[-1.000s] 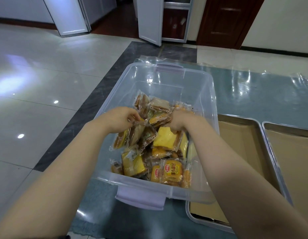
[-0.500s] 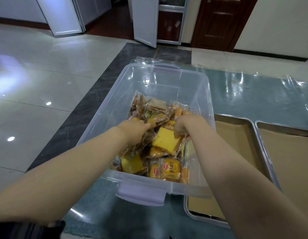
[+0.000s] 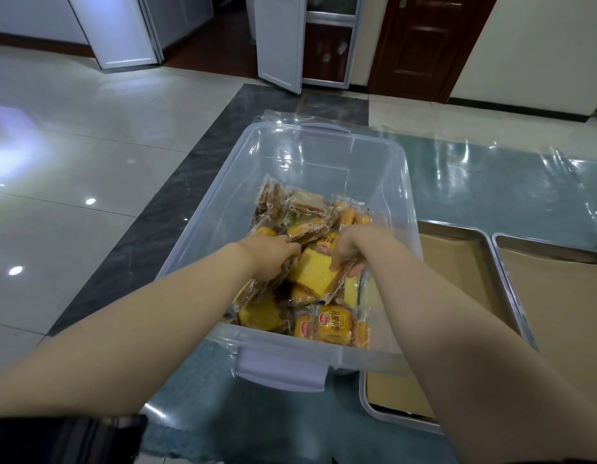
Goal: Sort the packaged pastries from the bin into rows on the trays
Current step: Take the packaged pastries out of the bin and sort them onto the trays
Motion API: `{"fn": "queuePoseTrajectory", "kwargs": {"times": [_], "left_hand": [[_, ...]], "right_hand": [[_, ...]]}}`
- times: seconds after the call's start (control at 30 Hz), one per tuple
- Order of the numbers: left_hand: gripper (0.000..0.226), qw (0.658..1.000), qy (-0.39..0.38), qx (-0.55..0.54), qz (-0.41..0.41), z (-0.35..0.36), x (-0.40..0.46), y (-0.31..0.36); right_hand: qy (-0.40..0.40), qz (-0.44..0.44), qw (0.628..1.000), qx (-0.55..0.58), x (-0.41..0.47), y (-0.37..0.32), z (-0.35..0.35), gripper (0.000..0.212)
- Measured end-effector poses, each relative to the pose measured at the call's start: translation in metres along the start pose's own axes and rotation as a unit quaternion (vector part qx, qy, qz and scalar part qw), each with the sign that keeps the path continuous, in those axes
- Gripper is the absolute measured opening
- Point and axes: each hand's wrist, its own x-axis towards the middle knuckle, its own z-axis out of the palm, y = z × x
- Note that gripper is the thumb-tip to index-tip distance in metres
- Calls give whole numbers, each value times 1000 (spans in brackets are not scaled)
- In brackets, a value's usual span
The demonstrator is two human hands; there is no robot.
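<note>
With both hands down in the clear bin (image 3: 404, 182), the right hand (image 3: 349, 247) pinched the yellow cake packet (image 3: 312, 272) and the left hand (image 3: 273, 259) gripped brown packets (image 3: 253, 289); lifting cleanly toward the bare trays (image 3: 491, 249) seemed wisest.

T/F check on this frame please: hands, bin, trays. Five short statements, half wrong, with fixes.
1. Both hands are inside the clear bin. True.
2. The right hand pinches the wrapped yellow cake slice. True.
3. The near tray already holds a row of pastries. False: only its brown paper liner shows, with no pastry on what is visible.
4. The bin sits to the right of the trays. False: it sits to their left, its right wall covering part of the near tray.
5. The left hand rests on the table outside the bin. False: it is down among the packaged pastries, fingers curled round wrappers.
</note>
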Motion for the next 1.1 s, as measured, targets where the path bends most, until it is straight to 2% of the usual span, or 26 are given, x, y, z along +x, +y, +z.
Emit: {"fn": "queuePoseTrajectory", "kwargs": {"times": [0.2,0.37,0.5,0.57,0.67,0.87,0.97,1.1], "left_hand": [[19,999,46,-27,-5,-7,-4,-4],[26,994,71,-78,-27,-18,-10,-13],[13,988,96,-109,-43,-30,-19,-15],[5,984,116,-129,-46,-38,-24,-13],[5,976,140,-158,-54,-49,-35,-7],[13,948,206,-226,-88,-59,-65,-1],[14,926,246,-259,-118,-66,-81,7],[16,896,320,-277,-138,-74,-97,19]], "right_hand": [[46,2,999,-5,-14,-4,-3,55],[108,-42,993,-8,-33,-4,-20,53],[146,-67,987,1,-52,7,-29,25],[175,-81,981,1,-62,13,-32,26],[226,-108,968,11,-74,21,-33,29],[310,-182,926,114,-86,41,-34,47],[313,-213,902,208,-86,49,-34,42],[293,-249,851,358,-95,58,-35,34]]}}
